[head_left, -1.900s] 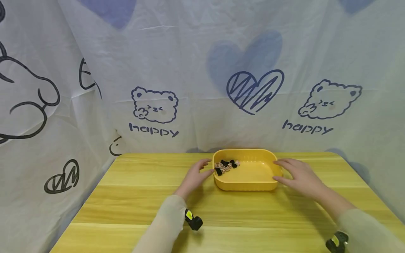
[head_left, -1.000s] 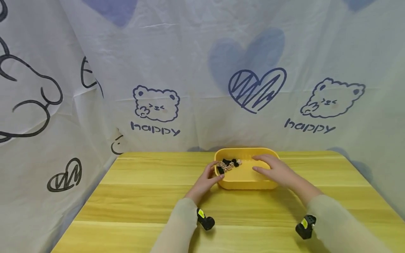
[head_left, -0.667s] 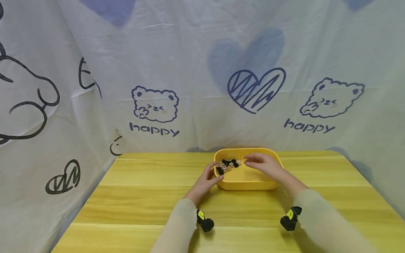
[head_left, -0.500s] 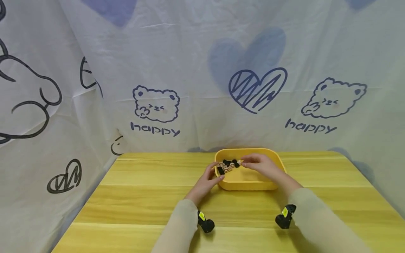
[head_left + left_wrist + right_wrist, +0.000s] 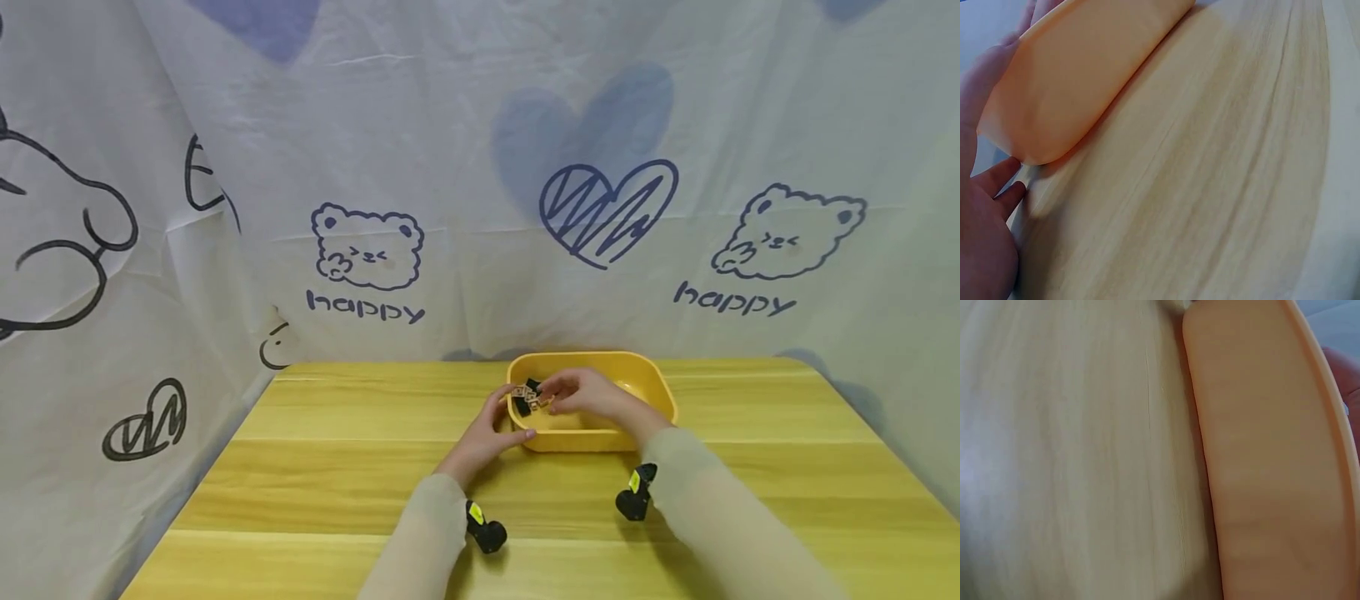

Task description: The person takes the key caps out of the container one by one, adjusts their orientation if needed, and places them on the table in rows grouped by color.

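Note:
A yellow plastic tray [image 5: 585,442] stands toward the back of the table. Small tan and black block-like pieces [image 5: 526,398] lie in its left end, too small to name exactly. My left hand [image 5: 480,437] grips the tray's left front corner, thumb at the front rim and fingers at the left side. In the left wrist view, the left hand [image 5: 988,231] sits against the tray's outer wall [image 5: 1079,75]. Reaching inside, my right hand [image 5: 588,393] has bent fingers among the pieces and covers some. The right wrist view shows mostly tray wall [image 5: 1272,456], hiding the fingertips.
The wood-grain table [image 5: 337,492] runs back to a white cloth [image 5: 465,167] printed with hearts and bears. Close behind the tray this cloth hangs down. Another printed cloth [image 5: 67,375] hangs along the left side.
My right hand has moved left from the tray's right rim, across the inside, to the pieces, now covering the rightmost ones. My left hand has closed in on the tray's left corner.

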A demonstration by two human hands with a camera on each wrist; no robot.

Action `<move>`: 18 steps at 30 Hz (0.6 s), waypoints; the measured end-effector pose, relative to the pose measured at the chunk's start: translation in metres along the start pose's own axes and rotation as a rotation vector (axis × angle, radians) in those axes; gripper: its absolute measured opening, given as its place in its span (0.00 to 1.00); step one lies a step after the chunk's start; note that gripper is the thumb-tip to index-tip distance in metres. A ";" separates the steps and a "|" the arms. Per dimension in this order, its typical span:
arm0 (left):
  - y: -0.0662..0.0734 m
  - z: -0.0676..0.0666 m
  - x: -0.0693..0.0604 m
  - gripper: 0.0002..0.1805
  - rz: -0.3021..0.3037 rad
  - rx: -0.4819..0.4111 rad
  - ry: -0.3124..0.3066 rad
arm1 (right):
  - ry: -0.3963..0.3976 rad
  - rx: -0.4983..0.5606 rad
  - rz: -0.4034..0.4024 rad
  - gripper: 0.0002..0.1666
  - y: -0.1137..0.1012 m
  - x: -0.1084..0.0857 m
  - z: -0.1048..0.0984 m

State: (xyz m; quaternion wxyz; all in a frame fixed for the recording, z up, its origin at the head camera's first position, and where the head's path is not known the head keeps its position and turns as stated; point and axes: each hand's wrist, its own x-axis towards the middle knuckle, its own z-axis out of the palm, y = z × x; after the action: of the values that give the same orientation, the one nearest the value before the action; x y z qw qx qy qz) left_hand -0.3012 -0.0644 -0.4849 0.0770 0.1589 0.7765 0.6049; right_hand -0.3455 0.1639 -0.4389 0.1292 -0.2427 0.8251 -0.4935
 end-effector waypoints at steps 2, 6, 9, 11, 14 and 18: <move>-0.001 0.000 0.000 0.45 0.002 0.007 -0.003 | -0.015 -0.005 0.002 0.21 0.002 0.005 0.002; -0.001 0.001 0.001 0.44 0.013 0.007 -0.006 | -0.024 -0.032 0.023 0.21 0.004 0.012 0.003; 0.010 0.000 -0.004 0.42 0.021 -0.002 -0.011 | -0.040 -0.058 0.040 0.20 0.004 0.017 0.003; 0.020 -0.001 -0.011 0.42 0.024 -0.009 -0.020 | -0.058 -0.070 0.048 0.20 0.003 0.020 0.004; 0.029 -0.002 -0.016 0.42 0.012 -0.021 -0.033 | -0.079 -0.077 0.051 0.20 0.003 0.023 0.005; 0.012 -0.002 -0.005 0.43 -0.002 -0.021 -0.034 | -0.081 -0.069 0.071 0.20 0.006 0.027 0.005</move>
State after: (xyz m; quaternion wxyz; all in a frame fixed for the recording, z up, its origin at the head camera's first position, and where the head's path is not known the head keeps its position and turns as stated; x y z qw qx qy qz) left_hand -0.2953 -0.0655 -0.4729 0.0924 0.1674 0.7690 0.6100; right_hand -0.3680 0.1482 -0.4461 0.1715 -0.2375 0.8439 -0.4494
